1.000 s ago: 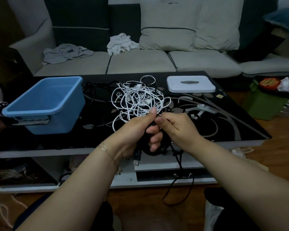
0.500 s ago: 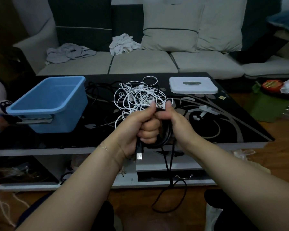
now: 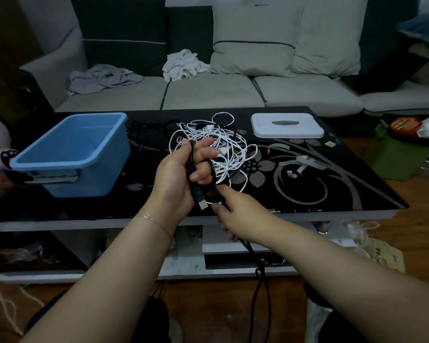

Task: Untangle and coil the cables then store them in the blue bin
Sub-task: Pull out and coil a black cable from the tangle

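My left hand point(image 3: 183, 174) grips a coil of black cable point(image 3: 192, 167) above the table's front edge; its USB plug point(image 3: 200, 200) sticks out below the palm. My right hand point(image 3: 235, 211) sits lower and to the right, fingers curled round the same cable's loose tail point(image 3: 261, 280), which hangs toward the floor. A tangle of white cables point(image 3: 223, 147) lies on the black table point(image 3: 332, 184) just behind my hands. More black cable point(image 3: 146, 131) lies beside the blue bin point(image 3: 84, 154), which stands at the table's left and looks empty.
A white lid point(image 3: 286, 125) lies at the table's back right. A sofa point(image 3: 208, 95) with cushions and crumpled cloths stands behind. A green box point(image 3: 394, 157) and clutter sit on the floor at right. White cord point(image 3: 0, 300) trails on the floor at left.
My right hand has slid down from the top of the coil to below my left hand, drawing along the hanging tail. My left hand has kept its grip on the coil.
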The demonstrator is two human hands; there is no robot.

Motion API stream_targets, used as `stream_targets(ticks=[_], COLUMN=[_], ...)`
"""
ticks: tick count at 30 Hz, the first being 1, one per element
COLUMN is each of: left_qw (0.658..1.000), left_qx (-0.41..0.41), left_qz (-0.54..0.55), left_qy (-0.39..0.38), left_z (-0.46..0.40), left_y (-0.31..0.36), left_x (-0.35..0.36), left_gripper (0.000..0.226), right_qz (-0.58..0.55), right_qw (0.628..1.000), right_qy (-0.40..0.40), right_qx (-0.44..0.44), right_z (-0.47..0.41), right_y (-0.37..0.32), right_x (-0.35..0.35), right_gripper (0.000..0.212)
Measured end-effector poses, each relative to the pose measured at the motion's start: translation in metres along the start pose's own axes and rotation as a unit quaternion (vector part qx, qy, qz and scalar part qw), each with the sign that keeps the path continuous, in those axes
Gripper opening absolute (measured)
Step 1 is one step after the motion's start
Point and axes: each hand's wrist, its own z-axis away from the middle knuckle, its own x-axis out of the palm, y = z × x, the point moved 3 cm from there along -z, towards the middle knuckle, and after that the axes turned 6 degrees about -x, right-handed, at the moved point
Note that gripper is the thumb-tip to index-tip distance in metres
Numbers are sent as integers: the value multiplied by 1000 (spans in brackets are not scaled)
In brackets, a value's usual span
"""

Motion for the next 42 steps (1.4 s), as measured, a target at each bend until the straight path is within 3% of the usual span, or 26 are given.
stream_targets(ticks=[4,7,10,13,15,18,20,23,27,29,31,34,36,39,42], left_qw=[994,962,893,840,782,662,624,641,726,751,770,776,777,838,882], left_qx=[59,123,181,209,203,167,123,53,-45,-71,-89,-70,-60,-76,-84], left_qz=[-83,-235,-402,-493,-581,-724,-767,-764,-686,-655,-628,-618,-612,-520,-430], left_qy=[37,71,87,92,95,95,89,47,-37,-52,-66,-109,-132,-146,-173], left_z=[3,7,10,8,5,4,2,2,1,2,5,9,11,15,17], left_y=[2,1,-2,-7,-10,-16,-19,-23,-28,-27,-23,-22,-24,-26,-23], left_x=[2,6,10,6,5,5,6,5,3,3,4,8,10,13,19], left_gripper=[40,30,31,17,27,27,26,35,63,80,77,31,15,32,52], right_qz=[74,73,15,49,109,168,241,345,372,277,131,-33,-26,8,-82], right_qw=[996,994,994,991,984,981,969,935,925,959,990,998,997,993,989], right_qy=[-45,-83,-106,-125,-142,-93,-28,52,71,52,18,5,48,103,93], right_qx=[-16,-5,9,-18,-21,-23,-48,-69,-36,-26,-43,-59,-54,-55,-82], right_z=[4,6,8,9,11,8,10,15,15,13,10,8,6,3,0], right_y=[-2,-1,-3,-3,-1,3,-4,-14,-13,-5,5,14,21,26,24], right_x=[-2,-1,3,-2,-7,-19,-31,-49,-62,-66,-72,-83,-88,-90,-82], right_gripper=[50,32,13,29,43,27,19,35,53,48,31,16,26,47,34])
